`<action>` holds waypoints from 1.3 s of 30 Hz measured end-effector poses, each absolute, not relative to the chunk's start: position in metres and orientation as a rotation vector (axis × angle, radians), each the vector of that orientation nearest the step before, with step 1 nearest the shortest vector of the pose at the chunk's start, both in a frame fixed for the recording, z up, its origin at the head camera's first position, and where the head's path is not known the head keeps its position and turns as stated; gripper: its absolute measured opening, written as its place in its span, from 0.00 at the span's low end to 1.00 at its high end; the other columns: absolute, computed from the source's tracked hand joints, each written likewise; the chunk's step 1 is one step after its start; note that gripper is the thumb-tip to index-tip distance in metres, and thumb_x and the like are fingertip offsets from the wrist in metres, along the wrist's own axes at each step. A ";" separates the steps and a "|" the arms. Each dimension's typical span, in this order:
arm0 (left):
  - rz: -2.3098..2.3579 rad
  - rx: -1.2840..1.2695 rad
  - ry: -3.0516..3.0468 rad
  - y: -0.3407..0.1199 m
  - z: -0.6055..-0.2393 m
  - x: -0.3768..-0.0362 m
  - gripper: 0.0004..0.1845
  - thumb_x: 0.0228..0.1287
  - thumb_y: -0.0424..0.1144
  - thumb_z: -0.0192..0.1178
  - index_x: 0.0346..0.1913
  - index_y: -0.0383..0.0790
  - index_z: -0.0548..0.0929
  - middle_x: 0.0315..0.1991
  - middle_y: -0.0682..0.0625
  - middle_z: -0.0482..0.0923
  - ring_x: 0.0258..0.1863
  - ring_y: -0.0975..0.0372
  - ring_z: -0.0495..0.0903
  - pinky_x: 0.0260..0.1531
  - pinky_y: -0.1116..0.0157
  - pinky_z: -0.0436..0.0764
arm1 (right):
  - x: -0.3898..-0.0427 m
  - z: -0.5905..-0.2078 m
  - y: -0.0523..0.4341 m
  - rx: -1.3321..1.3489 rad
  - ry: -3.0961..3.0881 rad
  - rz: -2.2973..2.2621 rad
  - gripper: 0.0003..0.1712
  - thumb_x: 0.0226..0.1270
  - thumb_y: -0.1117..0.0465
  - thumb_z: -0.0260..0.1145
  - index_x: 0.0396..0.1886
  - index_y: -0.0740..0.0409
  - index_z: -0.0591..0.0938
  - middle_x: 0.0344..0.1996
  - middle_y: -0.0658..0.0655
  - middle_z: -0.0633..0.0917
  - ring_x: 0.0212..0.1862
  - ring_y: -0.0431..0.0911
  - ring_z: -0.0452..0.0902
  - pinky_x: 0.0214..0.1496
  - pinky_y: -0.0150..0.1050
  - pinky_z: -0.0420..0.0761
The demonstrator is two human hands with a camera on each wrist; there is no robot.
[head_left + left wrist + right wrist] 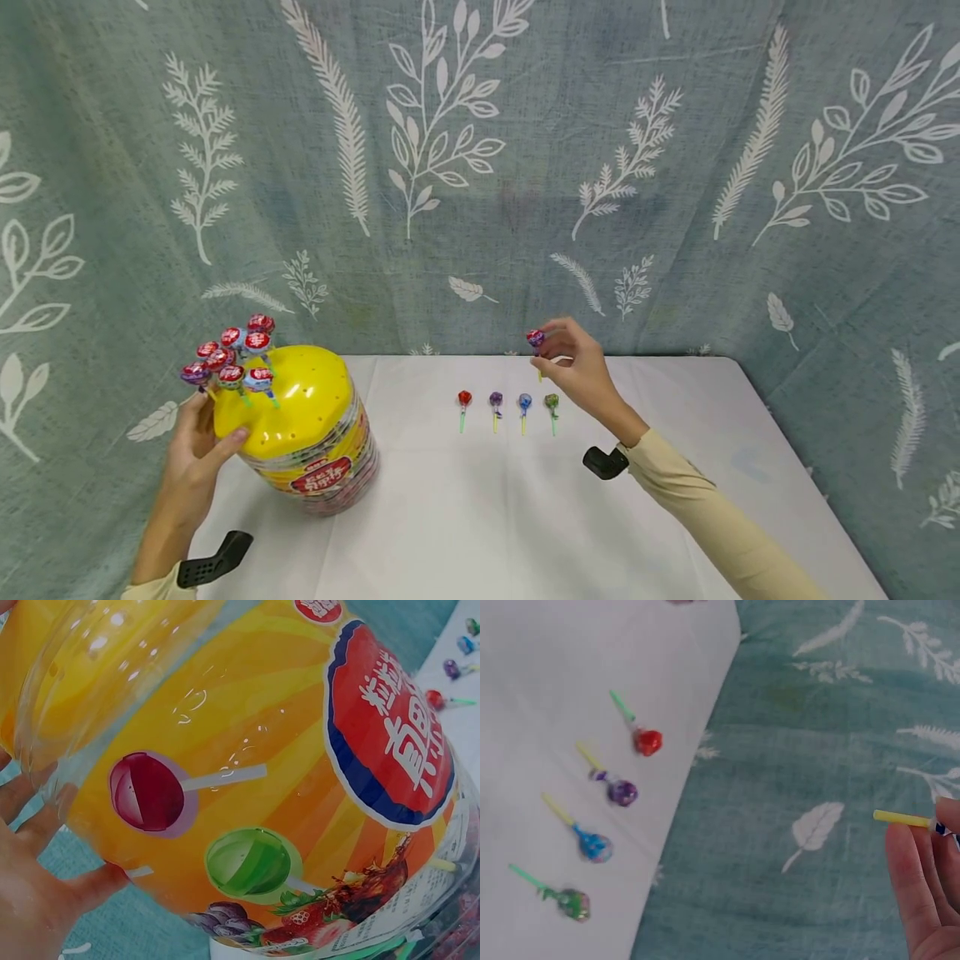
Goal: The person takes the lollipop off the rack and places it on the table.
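Lollipop lifted above the row

The right hand [581, 367] pinched a purple-wrapped, yellow-sticked lollipop [536, 338] in its fingers above four lollipops [508, 405] on the white bench [487, 517]. The left hand [197, 442], fingers relaxed, steadied the yellow-domed plastic jar [300, 425]; keeping the stick upright seemed wise

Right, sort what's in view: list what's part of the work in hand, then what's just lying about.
In the work:
- lollipop pinched in the right hand
- yellow lollipop jar, steadied by the left hand
- lollipops stuck in its lid
- four lollipops in a row on the table

Lying about:
- white table
- leaf-print cloth behind
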State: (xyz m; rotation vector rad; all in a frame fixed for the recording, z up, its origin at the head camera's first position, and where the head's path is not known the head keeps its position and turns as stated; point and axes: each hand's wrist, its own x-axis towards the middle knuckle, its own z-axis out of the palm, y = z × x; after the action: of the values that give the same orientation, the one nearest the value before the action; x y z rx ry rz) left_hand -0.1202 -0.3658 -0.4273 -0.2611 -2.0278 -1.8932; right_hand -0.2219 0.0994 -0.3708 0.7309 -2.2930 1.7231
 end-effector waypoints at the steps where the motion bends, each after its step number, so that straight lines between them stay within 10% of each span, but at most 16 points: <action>1: -1.897 -0.255 -2.026 -0.366 -0.427 -0.120 0.36 0.62 0.21 0.50 0.71 0.43 0.52 0.68 0.47 0.51 0.66 0.60 0.53 0.51 0.82 0.67 | -0.222 -0.373 0.101 0.719 -2.297 1.729 0.23 0.56 0.76 0.66 0.51 0.71 0.72 0.34 0.70 0.81 0.35 0.62 0.79 0.33 0.37 0.81; 39: -1.951 -0.236 -1.976 -0.371 -0.430 -0.118 0.36 0.62 0.20 0.50 0.71 0.42 0.54 0.68 0.47 0.54 0.64 0.60 0.56 0.53 0.80 0.67 | -0.255 -0.509 0.153 0.003 -2.609 1.608 0.23 0.50 0.74 0.70 0.48 0.65 0.74 0.28 0.62 0.81 0.24 0.45 0.79 0.24 0.42 0.82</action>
State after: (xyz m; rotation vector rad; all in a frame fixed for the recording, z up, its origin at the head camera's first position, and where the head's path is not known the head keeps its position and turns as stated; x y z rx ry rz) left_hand -0.1185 -0.3707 -0.4297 -0.2359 -1.9761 -1.9512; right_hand -0.2550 0.1527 -0.5086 0.0034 -2.6087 1.6079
